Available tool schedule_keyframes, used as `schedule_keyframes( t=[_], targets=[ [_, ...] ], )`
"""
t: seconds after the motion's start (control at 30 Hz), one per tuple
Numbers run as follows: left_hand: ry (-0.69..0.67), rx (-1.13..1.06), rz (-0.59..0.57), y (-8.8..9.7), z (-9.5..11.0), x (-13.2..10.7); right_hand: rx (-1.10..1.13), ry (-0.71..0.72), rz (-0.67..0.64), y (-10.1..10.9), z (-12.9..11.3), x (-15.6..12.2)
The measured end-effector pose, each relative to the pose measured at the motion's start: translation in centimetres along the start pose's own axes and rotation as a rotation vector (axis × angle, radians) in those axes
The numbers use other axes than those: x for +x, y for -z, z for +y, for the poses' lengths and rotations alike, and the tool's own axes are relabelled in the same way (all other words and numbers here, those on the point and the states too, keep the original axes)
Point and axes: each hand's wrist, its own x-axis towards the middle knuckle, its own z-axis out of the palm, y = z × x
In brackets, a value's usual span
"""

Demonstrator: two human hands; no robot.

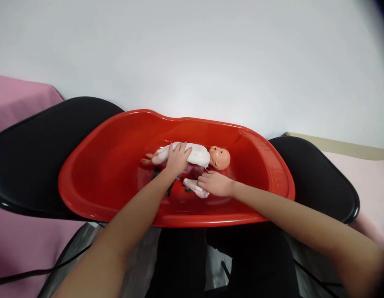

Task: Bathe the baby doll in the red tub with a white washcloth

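A baby doll (pixel 198 155) with a white cloth body lies on its back in a red baby bathtub (pixel 95 165), its head to the right and its feet to the left. My left hand (pixel 177 158) rests on the doll's middle from above, fingers spread over the white body. Just below the doll's head, my right hand (pixel 217 183) is closed on the edge of a small white cloth (pixel 195 187), which hangs out to the left of the fingers. The fingertips of the right hand are partly hidden.
The tub sits across two black surfaces, one at left (pixel 49 153) and one at right (pixel 313 174). Pink covers (pixel 21 95) drape furniture on both sides. A pale wall (pixel 192 58) rises behind the tub. Black cables run near the floor.
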Motion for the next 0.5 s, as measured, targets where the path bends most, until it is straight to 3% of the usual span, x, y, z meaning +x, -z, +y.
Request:
schedule_keyframes(
  t=[0.1, 0.23, 0.4, 0.5],
  targets=[
    [0.075, -0.023, 0.038, 0.6, -0.1, 0.3, -0.016, 0.160, -0.069, -2.2, -1.1, 2.5],
    [0.159, -0.069, 0.074, 0.6, -0.7, 0.6, 0.246, 0.110, -0.207, -4.2, -1.4, 4.8],
    [0.189, -0.098, 0.105, 0.4, -1.2, 0.9, 0.460, 0.150, -0.240, -3.0, -0.8, 8.9],
    [0.184, -0.088, 0.099, 0.6, -1.1, 0.9, 0.533, 0.044, -0.100, -1.5, 0.1, 12.0]
  ],
)
